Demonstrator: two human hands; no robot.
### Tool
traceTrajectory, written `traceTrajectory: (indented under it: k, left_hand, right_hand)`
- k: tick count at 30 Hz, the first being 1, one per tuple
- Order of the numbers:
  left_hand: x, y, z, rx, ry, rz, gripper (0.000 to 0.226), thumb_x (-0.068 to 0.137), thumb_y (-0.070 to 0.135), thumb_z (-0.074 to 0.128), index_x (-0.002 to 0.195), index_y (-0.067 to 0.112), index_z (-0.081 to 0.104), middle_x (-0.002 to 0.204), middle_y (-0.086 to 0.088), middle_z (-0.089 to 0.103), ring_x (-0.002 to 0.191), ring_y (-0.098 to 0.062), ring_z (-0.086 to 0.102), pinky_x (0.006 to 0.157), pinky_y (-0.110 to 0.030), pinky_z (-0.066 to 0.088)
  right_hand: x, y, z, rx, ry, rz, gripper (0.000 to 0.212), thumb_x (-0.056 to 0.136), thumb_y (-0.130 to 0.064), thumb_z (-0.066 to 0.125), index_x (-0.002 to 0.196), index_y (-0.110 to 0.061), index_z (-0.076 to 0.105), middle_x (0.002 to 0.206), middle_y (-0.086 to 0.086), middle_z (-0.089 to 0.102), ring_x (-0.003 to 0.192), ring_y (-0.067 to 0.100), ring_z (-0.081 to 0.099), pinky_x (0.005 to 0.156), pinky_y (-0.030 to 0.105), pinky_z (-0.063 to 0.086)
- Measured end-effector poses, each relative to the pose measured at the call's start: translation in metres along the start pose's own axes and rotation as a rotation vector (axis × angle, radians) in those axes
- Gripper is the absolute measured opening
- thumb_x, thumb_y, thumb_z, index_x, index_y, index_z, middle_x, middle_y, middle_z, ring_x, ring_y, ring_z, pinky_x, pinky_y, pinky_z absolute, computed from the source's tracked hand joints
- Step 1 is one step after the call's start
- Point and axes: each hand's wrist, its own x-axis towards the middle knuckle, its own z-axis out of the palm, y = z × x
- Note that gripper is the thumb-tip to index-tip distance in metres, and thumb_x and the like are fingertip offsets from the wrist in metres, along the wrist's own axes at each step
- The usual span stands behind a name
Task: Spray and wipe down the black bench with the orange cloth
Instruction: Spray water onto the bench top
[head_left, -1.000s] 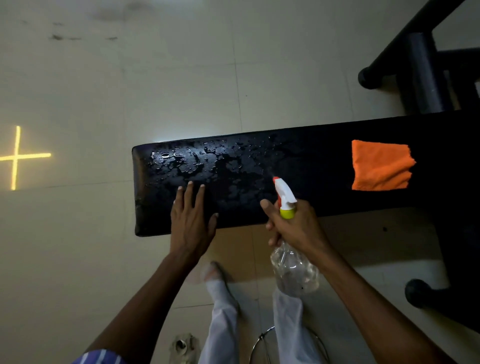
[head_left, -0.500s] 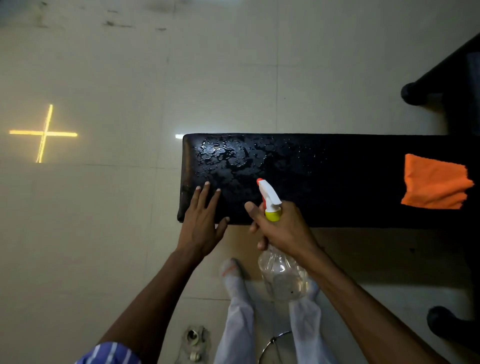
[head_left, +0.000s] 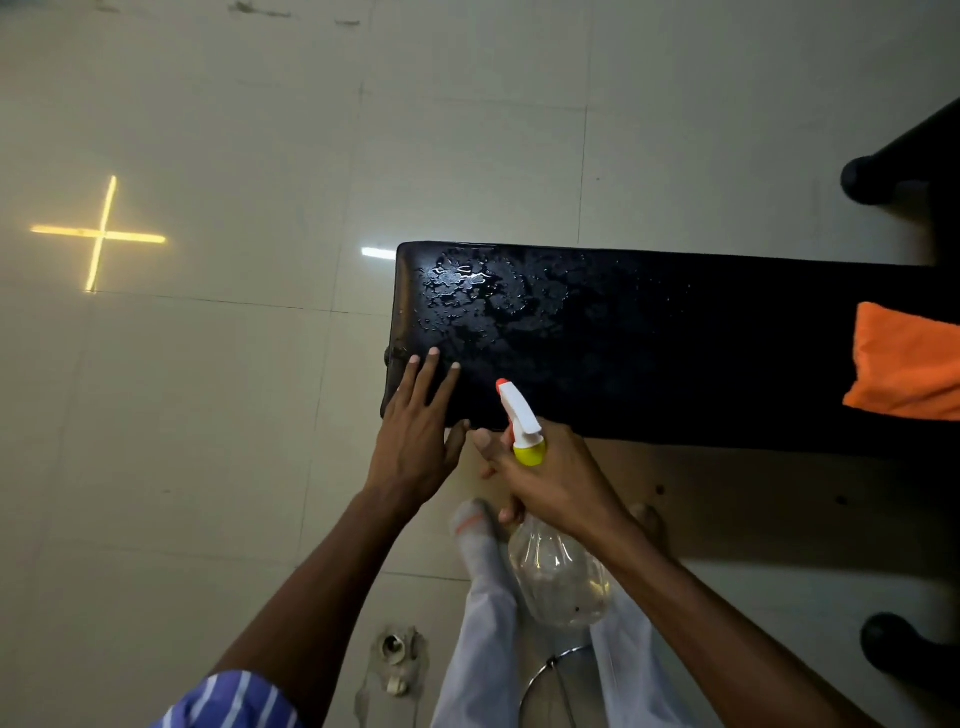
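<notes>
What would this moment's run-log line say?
phase: spraying | left hand: flat on black bench | right hand: grips spray bottle | bench end wet | orange cloth: untouched on bench

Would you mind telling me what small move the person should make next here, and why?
Probably set the spray bottle down and reach the right hand toward the orange cloth. The left end of the black bench already glistens with droplets, the cloth lies untouched at its right end, and the left hand rests flat on the bench's corner.
</notes>
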Motion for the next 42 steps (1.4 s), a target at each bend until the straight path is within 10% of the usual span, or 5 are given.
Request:
traceTrajectory:
  k: [12, 17, 22, 32, 42]
  left_hand:
    - [0.025, 0.063, 0.022, 0.071, 0.058, 0.105, 0.073, 0.105, 0.044, 0.051, 0.164, 0.016, 0.02, 0.174, -0.01, 0.011, 0.162, -0.03, 0.004, 0.131, -0.047, 0.016]
    - [0.046, 0.113, 0.04, 0.099, -0.005, 0.21, 0.075, 0.104, 0.049, 0.049, 0.165, 0.019, 0.016, 0.174, -0.008, 0.007, 0.162, -0.028, 0.0, 0.131, -0.047, 0.011]
    - [0.059, 0.161, 0.055, 0.124, -0.048, 0.282, 0.075, 0.105, 0.05, 0.046, 0.165, 0.02, 0.014, 0.174, -0.006, 0.006, 0.162, -0.027, -0.003, 0.131, -0.047, 0.012]
    - [0.082, 0.244, 0.076, 0.149, -0.112, 0.386, 0.074, 0.104, 0.046, 0.051, 0.165, 0.02, 0.016, 0.174, -0.007, 0.007, 0.162, -0.029, -0.002, 0.131, -0.049, 0.014]
    - [0.107, 0.359, 0.104, 0.039, -0.108, 0.367, 0.035, 0.103, 0.038, 0.055, 0.123, 0.01, 0.058, 0.128, -0.011, 0.053, 0.124, -0.03, 0.045, 0.101, -0.041, 0.043]
  right_hand:
    - [-0.031, 0.057, -0.062, -0.095, 0.199, 0.169, 0.05, 0.093, -0.062, 0.07, 0.07, -0.021, 0.053, 0.05, -0.013, 0.067, 0.037, 0.004, 0.063, 0.039, 0.006, 0.038]
    - [-0.041, 0.082, -0.106, 0.0, 0.275, 0.202, 0.044, 0.092, -0.058, 0.074, 0.079, -0.02, 0.056, 0.056, 0.002, 0.07, 0.041, 0.017, 0.069, 0.049, 0.032, 0.056]
    - [-0.052, 0.105, -0.149, 0.145, 0.356, 0.235, 0.037, 0.092, -0.056, 0.075, 0.088, -0.022, 0.059, 0.075, -0.001, 0.079, 0.043, 0.02, 0.07, 0.05, 0.029, 0.058]
    - [-0.079, 0.147, -0.221, 0.145, 0.449, 0.267, 0.05, 0.093, -0.059, 0.072, 0.07, -0.02, 0.052, 0.047, -0.005, 0.065, 0.038, 0.01, 0.063, 0.043, 0.014, 0.045]
    - [-0.104, 0.176, -0.305, 0.366, 0.644, 0.104, 0.028, 0.089, -0.047, 0.082, 0.088, -0.03, 0.06, 0.076, -0.004, 0.074, 0.053, 0.021, 0.075, 0.052, 0.023, 0.056]
